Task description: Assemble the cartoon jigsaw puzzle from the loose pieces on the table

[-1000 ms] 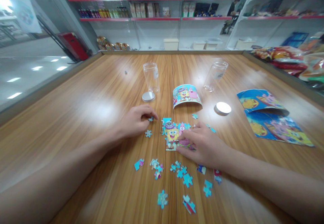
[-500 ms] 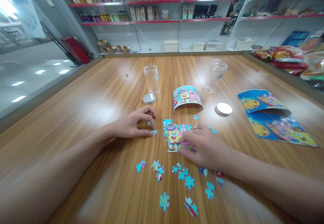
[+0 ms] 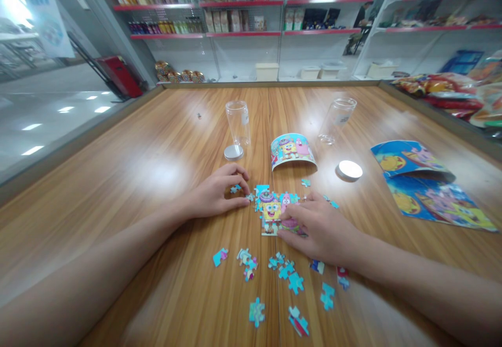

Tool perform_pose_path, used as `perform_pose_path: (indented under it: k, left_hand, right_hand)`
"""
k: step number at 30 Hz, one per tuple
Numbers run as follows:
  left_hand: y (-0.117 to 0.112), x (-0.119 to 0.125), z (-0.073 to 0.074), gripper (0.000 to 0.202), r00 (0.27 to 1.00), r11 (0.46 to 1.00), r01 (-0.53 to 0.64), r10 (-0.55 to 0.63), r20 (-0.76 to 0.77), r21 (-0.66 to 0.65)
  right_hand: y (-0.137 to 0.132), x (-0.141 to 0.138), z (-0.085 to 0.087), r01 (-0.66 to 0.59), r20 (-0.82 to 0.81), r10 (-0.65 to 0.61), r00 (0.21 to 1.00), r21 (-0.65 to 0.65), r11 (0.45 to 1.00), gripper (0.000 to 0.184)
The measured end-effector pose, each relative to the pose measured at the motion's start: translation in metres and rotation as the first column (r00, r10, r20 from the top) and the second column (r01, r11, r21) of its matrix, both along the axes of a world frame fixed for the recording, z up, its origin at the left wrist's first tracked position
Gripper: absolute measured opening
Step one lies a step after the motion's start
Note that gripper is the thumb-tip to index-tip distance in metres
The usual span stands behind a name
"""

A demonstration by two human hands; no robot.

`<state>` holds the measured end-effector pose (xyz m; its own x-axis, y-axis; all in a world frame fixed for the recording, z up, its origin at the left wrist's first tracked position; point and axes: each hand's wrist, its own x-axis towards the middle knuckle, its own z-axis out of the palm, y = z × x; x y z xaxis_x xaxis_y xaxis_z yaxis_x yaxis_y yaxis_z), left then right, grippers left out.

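Note:
A small, partly joined cartoon jigsaw [image 3: 271,210] lies in the middle of the wooden table [image 3: 129,164]. My right hand [image 3: 319,228] rests on its right side, fingers spread flat on the pieces. My left hand [image 3: 217,194] is curled just left of the jigsaw, thumb and fingertips pinching a small blue puzzle piece [image 3: 250,197] against the table at the jigsaw's left edge. Another loose piece [image 3: 235,188] lies under the arch of that hand. Several loose pieces [image 3: 288,276] are scattered nearer to me.
Two clear plastic jars [image 3: 237,121] [image 3: 336,118] stand behind the jigsaw, each with a round metal lid [image 3: 233,151] [image 3: 350,169] beside it. A curved picture card [image 3: 292,150] sits between them. Two printed sheets [image 3: 425,185] lie at the right. Snack bags [image 3: 451,91] and shelves line the far edge.
My left hand has slid right with a small piece, from well left of the jigsaw up to its left edge. My right hand has stayed on the jigsaw.

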<state>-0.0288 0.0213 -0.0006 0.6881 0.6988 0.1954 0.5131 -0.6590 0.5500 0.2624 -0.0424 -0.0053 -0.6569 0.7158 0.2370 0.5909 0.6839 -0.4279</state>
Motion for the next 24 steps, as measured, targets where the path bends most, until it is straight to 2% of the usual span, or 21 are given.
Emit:
perform_pose_path:
  k: [24]
  left_hand:
    - [0.0006, -0.0002, 0.0010, 0.018, 1.000, 1.000, 0.008, -0.007, 0.009, -0.028]
  right_hand:
    - [-0.0007, 0.0001, 0.0015, 0.005, 0.015, -0.005, 1.000, 0.003, 1.000, 0.017]
